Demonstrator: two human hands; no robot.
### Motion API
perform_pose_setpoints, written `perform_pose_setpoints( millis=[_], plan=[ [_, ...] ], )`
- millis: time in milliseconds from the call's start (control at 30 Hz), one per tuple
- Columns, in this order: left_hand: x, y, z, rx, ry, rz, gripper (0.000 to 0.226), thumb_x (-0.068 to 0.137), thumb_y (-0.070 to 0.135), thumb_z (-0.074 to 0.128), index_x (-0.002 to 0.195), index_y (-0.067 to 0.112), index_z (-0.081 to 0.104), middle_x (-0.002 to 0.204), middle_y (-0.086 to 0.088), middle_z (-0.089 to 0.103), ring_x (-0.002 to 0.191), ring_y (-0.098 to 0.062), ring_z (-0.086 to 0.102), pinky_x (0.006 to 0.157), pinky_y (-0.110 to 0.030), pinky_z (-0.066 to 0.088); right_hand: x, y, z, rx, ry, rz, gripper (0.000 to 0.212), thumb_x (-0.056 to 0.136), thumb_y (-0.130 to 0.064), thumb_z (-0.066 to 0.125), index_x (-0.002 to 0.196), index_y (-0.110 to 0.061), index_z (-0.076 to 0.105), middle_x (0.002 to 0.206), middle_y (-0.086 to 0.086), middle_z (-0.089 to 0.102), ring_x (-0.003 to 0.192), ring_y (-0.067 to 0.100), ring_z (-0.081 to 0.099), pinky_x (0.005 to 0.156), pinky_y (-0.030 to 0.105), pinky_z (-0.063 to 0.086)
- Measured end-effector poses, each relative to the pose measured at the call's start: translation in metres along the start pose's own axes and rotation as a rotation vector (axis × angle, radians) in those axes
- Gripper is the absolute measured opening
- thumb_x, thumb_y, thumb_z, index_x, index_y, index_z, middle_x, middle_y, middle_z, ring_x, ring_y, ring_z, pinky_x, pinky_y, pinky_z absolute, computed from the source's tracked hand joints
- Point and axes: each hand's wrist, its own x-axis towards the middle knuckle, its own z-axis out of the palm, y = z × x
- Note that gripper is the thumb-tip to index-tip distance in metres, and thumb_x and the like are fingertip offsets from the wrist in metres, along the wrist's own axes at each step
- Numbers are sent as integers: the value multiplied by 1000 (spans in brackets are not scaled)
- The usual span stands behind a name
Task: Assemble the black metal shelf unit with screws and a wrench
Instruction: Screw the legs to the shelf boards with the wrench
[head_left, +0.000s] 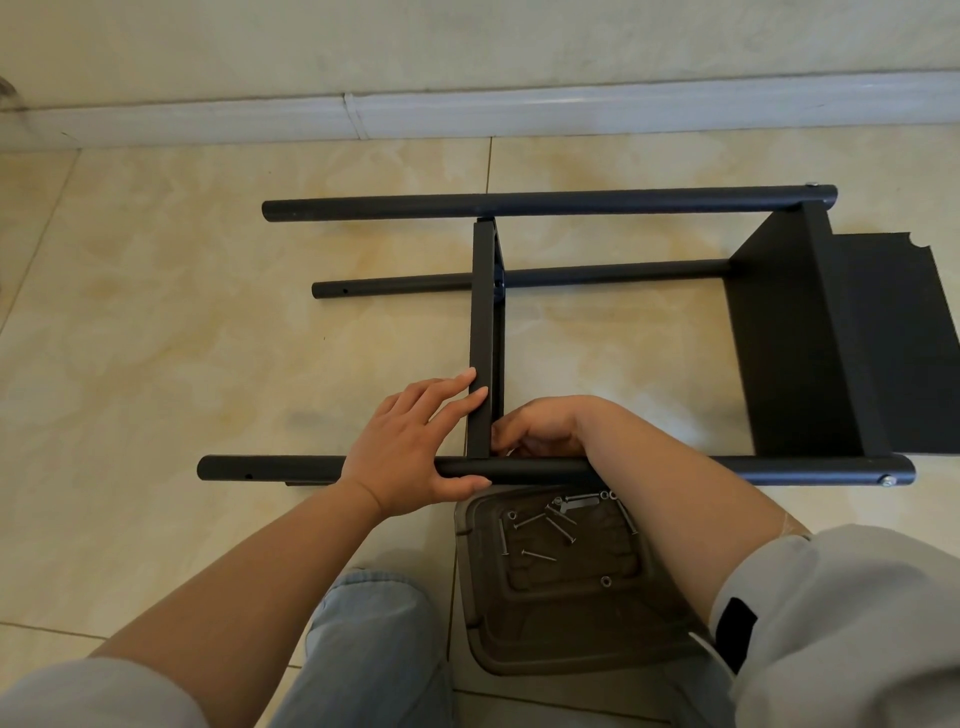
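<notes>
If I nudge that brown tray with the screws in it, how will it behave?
The brown tray looks like thin plastic on smooth floor tile, so it would probably slide easily. The loose screws lie scattered, so they would likely roll and rattle. Its raised rim should keep most inside unless it tips.

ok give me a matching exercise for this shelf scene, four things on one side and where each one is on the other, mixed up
Things
1. left hand
2. loose screws
3. fitted shelf panel
4. right hand

Places
A. at the right end of the frame, between the poles
B. in the brown tray near the knees
C. over the near pole, fingers touching the middle shelf panel
D. reaching behind the near pole at the foot of the middle shelf panel

Pairs: 1-C, 2-B, 3-A, 4-D
</notes>
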Motion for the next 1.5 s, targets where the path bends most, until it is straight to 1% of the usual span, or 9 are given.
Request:
perform_pose_setpoints(
  millis=[167,300,433,567,900,1067,1233,1367,1500],
  plan=[
    [0,1,0,1,1,3,83,75,75,39,142,27,31,147,1,37,124,-18,36,96,-41,44,-1,0,1,-24,7,-3,15,97,-20,47,97,-18,62,87,2,62,76,13,59,73,25,46],
    [0,1,-1,1,-4,-2,83,75,75,39,142,27,31,147,1,37,124,-18,36,96,-42,44,2,1,0,-19,7,-9,15,96,-20,47,99,-17,62,93,4,62,82,15,59,80,28,47],
    [0,1,-1,-7,-13,-6,84,75,75,39,143,27,32,147,1,37,124,-20,38,97,-42,43,4,2,-1,-40,29,25,16,93,-25,51,93,-10,58,84,5,57,76,17,56,81,32,44],
    [0,1,-1,-3,-12,-6,84,75,75,39,142,27,32,146,1,38,124,-19,36,97,-41,43,2,1,1,-40,14,-6,14,96,-21,47,98,-15,60,88,3,60,80,15,57,78,27,46],
    [0,-1,0,-11,-14,2,84,74,75,41,143,27,30,147,2,35,125,-18,34,97,-41,42,8,3,1,-14,31,3,31,93,-22,52,118,-7,59,106,12,57,98,25,55,101,41,41],
    [0,0,0,-7,-12,0,84,75,76,39,143,28,28,147,2,35,125,-17,33,98,-40,41,4,2,2,-4,34,1,31,94,-18,50,122,-7,57,102,9,59,89,19,58,87,31,45],
    [0,0,0,-7,-21,-4,84,74,75,40,143,28,28,148,3,34,126,-17,33,99,-40,41,7,3,0,-19,48,32,42,85,-28,58,117,-1,57,105,14,57,96,26,56,101,43,42],
    [0,0,0,-3,-17,-1,84,74,75,40,143,28,29,147,2,35,125,-17,33,98,-41,41,6,3,1,14,5,-6,20,94,-20,50,109,-13,62,109,11,59,99,24,57,96,37,43],
    [0,0,0,-6,-17,0,84,75,75,39,143,28,28,147,2,35,125,-17,33,98,-41,41,6,2,1,-39,43,17,28,91,-25,54,113,-8,61,97,9,61,85,20,59,92,37,45]
  ],
)
